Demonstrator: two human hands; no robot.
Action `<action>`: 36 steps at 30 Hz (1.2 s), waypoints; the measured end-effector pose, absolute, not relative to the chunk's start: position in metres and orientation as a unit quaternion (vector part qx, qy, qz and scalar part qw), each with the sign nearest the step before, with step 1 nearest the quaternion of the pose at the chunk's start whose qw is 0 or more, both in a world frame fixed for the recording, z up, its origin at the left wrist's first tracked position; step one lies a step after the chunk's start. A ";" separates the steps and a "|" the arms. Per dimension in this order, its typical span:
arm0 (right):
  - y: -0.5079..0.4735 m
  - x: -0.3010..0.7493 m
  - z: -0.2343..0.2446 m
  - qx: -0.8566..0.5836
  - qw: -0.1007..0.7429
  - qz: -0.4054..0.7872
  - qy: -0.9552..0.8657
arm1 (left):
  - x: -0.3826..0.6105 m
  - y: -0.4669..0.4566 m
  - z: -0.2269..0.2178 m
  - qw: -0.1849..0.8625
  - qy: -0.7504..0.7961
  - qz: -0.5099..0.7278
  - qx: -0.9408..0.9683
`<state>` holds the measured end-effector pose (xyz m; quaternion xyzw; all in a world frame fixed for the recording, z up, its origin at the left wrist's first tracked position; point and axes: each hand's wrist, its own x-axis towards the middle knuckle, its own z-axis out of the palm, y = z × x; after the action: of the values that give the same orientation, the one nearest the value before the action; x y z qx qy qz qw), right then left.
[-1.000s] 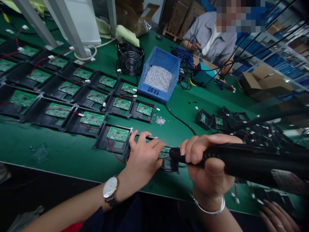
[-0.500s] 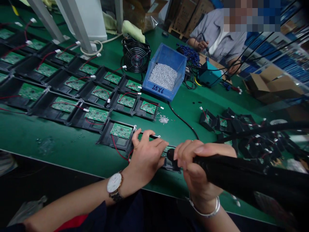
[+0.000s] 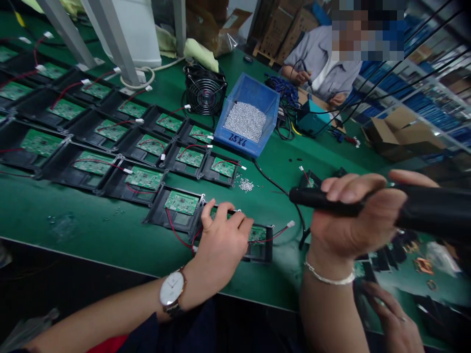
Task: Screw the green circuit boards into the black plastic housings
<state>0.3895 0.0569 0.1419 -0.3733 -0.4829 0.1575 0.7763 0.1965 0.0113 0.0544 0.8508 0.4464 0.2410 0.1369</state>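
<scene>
Two hands are over one smooth green counter point(image 3: 154, 245): the right hand point(image 3: 349, 225) is wrapped round one black, cylindrical electric screwdriver point(image 3: 312, 196), held clear of the boards; the left hand point(image 3: 222, 242) lies bent-fingered across black cases near the counter's near edge, any grip beneath hidden. Just left of it sits one angular, open-topped case point(image 3: 156, 211) with one green circuit board point(image 3: 181, 203) and red wiring point(image 3: 172, 226). Farther from that edge, one blue bin point(image 3: 253, 87) of silvery screws point(image 3: 246, 120) stands beside one round-grilled fan point(image 3: 206, 93); one small screw heap point(image 3: 246, 185) lies between bin and left hand.
</scene>
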 end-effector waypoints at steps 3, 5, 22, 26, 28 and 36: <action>0.091 0.396 0.119 -0.390 0.771 0.153 -0.480 | 0.197 0.011 0.054 0.128 0.447 0.234 0.854; 0.105 0.398 0.100 -0.407 0.761 0.162 -0.479 | 0.197 0.012 0.054 0.125 0.449 0.236 0.853; 0.065 0.379 0.152 -0.337 0.783 0.223 -0.473 | 0.170 0.038 0.077 0.166 0.504 0.334 0.779; 0.042 0.366 0.175 -0.352 0.788 0.251 -0.439 | 0.173 0.041 0.080 0.163 0.508 0.362 0.765; 0.035 0.362 0.178 -0.344 0.791 0.268 -0.429 | 0.174 0.040 0.082 0.171 0.499 0.375 0.762; 0.024 0.359 0.177 -0.328 0.792 0.311 -0.411 | 0.170 0.039 0.087 0.212 0.478 0.402 0.752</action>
<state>0.3589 0.0243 0.1768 -0.3280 -0.4106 0.3112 0.7918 0.1701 0.0385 0.0875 0.7519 0.4775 0.4019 0.2124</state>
